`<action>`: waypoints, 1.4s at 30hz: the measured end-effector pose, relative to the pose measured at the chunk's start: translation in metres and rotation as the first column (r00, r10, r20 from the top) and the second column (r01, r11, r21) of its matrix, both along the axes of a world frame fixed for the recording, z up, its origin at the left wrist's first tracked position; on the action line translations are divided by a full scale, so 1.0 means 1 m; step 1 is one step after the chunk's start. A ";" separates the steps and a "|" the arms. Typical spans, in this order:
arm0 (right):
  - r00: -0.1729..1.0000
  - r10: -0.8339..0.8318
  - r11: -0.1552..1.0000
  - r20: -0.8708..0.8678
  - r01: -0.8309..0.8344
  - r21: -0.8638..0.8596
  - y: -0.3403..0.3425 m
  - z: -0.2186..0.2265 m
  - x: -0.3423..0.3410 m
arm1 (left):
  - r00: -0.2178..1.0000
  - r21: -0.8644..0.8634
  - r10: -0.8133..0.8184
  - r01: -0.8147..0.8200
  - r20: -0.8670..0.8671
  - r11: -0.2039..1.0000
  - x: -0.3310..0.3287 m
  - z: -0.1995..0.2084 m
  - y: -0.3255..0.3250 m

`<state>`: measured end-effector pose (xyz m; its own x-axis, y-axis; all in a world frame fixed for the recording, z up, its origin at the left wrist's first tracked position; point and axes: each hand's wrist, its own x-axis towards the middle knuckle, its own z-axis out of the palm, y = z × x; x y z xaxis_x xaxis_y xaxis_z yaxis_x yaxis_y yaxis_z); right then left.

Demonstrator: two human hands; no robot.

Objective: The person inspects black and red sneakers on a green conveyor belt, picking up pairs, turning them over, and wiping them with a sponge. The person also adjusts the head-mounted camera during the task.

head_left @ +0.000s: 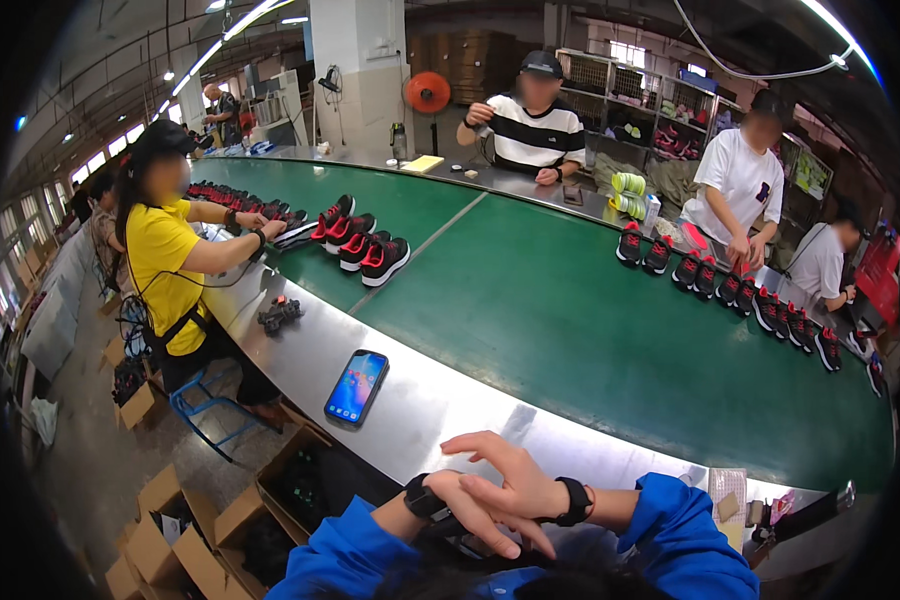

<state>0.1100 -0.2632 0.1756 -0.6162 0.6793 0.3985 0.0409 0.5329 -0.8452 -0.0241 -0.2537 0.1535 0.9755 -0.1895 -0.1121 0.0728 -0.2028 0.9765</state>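
Note:
My two hands meet above the near metal edge of the table, at the lower middle. My right hand (515,478) lies across the back of my left hand (470,512), touching it, with its upper fingers stretched out to the left. The fingers of my left hand reach down and to the right, partly covered by the right. Nothing shows in either hand. Both wrists wear black bands, below blue sleeves. A smartphone (357,388) with a lit screen lies on the metal edge left of my hands. Farther left rests a small black strap-like device (280,315).
A green conveyor belt (530,290) carries black-and-red sneakers (385,260) at left and more sneakers (740,292) at right. Co-workers stand around it, one in a yellow shirt (165,255). Cardboard boxes (195,530) stand lower left; a black-handled tool (810,512) lies lower right.

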 end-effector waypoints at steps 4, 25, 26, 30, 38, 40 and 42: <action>0.962 0.015 0.995 0.274 0.012 -0.095 0.011 0.000 0.018 | 0.933 0.135 0.340 -0.325 -0.114 0.936 -0.012 0.022 -0.004; 0.861 -0.483 0.861 0.158 0.435 0.263 -0.007 -0.018 0.014 | -0.124 -0.459 0.992 -0.880 -0.027 -0.122 0.003 -0.050 0.031; 0.872 -0.474 0.879 0.124 0.460 0.123 -0.011 -0.028 0.011 | -0.192 -0.480 0.980 -0.857 -0.045 -0.190 0.005 -0.043 0.035; 0.956 -0.280 0.823 0.090 0.287 -0.491 -0.027 -0.049 -0.004 | -0.351 -0.560 0.936 -0.770 -0.029 -0.306 0.013 -0.027 0.046; 0.965 -0.221 0.738 0.141 0.260 -0.622 -0.033 -0.047 -0.007 | -0.478 -0.572 0.878 -0.724 0.014 -0.385 0.010 -0.030 0.043; 0.956 -0.237 0.771 0.173 0.294 -0.564 -0.036 -0.045 -0.009 | -0.481 -0.547 0.874 -0.752 0.073 -0.368 0.006 -0.028 0.043; 0.949 -0.253 0.789 0.190 0.316 -0.526 -0.037 -0.045 -0.008 | -0.503 -0.501 0.851 -0.780 0.148 -0.374 0.005 -0.025 0.045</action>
